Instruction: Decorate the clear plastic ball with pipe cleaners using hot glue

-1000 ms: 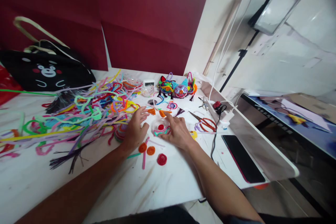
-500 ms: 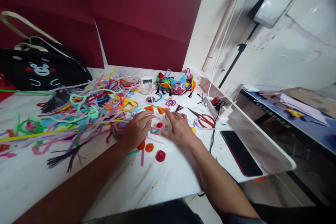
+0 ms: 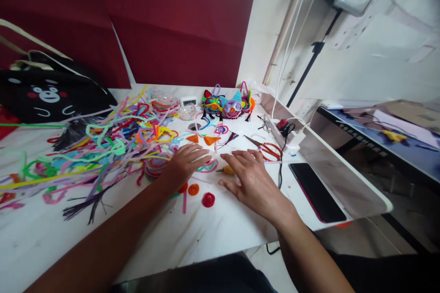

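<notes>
My left hand (image 3: 185,162) lies flat on the white table (image 3: 206,233) with its fingers stretched out, the fingertips resting on a small clear round piece with coloured pipe-cleaner loops (image 3: 208,165). My right hand (image 3: 252,178) hovers open just right of it, fingers spread, above a small yellow item (image 3: 228,170). Near my left wrist lie two orange spiral discs (image 3: 193,189) and a red spiral disc (image 3: 208,199). Two orange triangle pieces (image 3: 206,139) sit just beyond my fingers.
A big tangle of coloured pipe cleaners (image 3: 103,146) covers the table's left half. Finished pipe-cleaner figures (image 3: 227,105) stand at the back. Red-handled scissors (image 3: 266,149), a power strip (image 3: 292,139) and a black phone (image 3: 318,197) lie to the right. A black bag (image 3: 51,96) sits far left.
My right hand has drawn back to the right and opened, letting go of the clear round piece. My left hand now rests flat on that piece.
</notes>
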The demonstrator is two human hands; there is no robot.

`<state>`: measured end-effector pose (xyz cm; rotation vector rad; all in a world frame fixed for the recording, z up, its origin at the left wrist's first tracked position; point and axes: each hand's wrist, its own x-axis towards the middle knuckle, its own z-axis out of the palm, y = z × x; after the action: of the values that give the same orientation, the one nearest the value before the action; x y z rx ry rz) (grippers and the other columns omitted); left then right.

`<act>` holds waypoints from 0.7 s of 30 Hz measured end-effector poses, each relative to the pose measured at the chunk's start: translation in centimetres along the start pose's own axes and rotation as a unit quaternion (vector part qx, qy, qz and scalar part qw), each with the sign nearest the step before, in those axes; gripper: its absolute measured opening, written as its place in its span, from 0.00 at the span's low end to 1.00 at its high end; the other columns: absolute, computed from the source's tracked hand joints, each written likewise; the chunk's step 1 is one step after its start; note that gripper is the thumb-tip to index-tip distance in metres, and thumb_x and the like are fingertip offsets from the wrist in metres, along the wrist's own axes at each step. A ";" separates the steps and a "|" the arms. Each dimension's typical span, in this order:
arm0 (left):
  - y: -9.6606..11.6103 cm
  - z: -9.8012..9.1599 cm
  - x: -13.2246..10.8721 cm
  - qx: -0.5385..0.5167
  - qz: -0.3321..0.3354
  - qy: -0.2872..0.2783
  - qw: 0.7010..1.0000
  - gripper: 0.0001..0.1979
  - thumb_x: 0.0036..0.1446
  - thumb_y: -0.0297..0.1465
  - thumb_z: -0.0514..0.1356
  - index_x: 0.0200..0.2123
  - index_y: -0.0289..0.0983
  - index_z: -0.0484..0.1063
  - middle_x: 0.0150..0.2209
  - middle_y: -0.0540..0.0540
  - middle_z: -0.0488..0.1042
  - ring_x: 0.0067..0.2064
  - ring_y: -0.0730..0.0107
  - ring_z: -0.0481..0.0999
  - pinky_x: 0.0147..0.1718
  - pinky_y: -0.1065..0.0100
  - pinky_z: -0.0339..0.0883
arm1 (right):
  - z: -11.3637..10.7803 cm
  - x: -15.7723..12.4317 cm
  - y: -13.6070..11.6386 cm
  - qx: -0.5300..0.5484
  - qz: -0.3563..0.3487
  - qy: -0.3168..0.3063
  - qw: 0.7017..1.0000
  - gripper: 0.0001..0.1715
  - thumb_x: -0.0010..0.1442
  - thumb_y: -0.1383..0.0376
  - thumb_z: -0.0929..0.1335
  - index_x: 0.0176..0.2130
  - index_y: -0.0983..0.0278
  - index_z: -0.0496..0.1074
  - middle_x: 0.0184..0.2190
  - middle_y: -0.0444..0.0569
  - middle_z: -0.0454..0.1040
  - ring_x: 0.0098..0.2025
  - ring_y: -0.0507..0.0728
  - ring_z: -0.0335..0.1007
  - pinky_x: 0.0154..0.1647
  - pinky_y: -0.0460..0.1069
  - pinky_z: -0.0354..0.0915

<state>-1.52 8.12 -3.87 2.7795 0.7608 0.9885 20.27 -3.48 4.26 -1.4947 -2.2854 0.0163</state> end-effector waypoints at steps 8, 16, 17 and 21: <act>-0.6 0.7 -0.4 0.000 -0.004 -0.007 1.000 0.16 0.66 0.32 0.50 0.49 0.46 0.76 0.52 0.47 0.77 0.58 0.59 0.69 0.60 0.49 0.56 | 0.7 -2.0 0.0 0.028 0.019 0.001 0.999 0.26 0.61 0.60 0.70 0.57 0.63 0.67 0.49 0.57 0.76 0.57 0.66 0.64 0.61 0.65 0.50; -0.9 0.7 -0.6 0.081 0.068 0.011 0.994 0.17 0.66 0.29 0.50 0.52 0.44 0.74 0.52 0.46 0.77 0.57 0.60 0.70 0.59 0.50 0.59 | 1.3 -3.0 0.1 0.048 0.027 -0.007 0.998 0.26 0.61 0.60 0.70 0.57 0.65 0.68 0.50 0.56 0.76 0.56 0.65 0.65 0.62 0.65 0.49; -0.8 0.7 -0.5 0.092 0.082 0.016 0.992 0.16 0.66 0.28 0.51 0.52 0.44 0.74 0.52 0.46 0.77 0.56 0.60 0.70 0.58 0.50 0.60 | 1.3 -3.1 0.1 0.049 0.028 -0.010 0.998 0.25 0.62 0.60 0.70 0.57 0.65 0.68 0.50 0.56 0.76 0.56 0.66 0.65 0.62 0.65 0.49; -0.5 0.5 -0.3 0.122 0.120 0.023 0.985 0.15 0.65 0.26 0.53 0.52 0.40 0.72 0.51 0.44 0.78 0.54 0.60 0.72 0.56 0.51 0.62 | 1.3 -3.6 0.0 0.056 0.029 -0.017 0.998 0.24 0.63 0.63 0.69 0.56 0.67 0.68 0.52 0.57 0.75 0.57 0.65 0.65 0.62 0.64 0.50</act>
<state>-1.67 8.49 -4.54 3.1300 0.5979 1.0672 21.08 -6.41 1.87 -1.5132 -2.2281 0.1848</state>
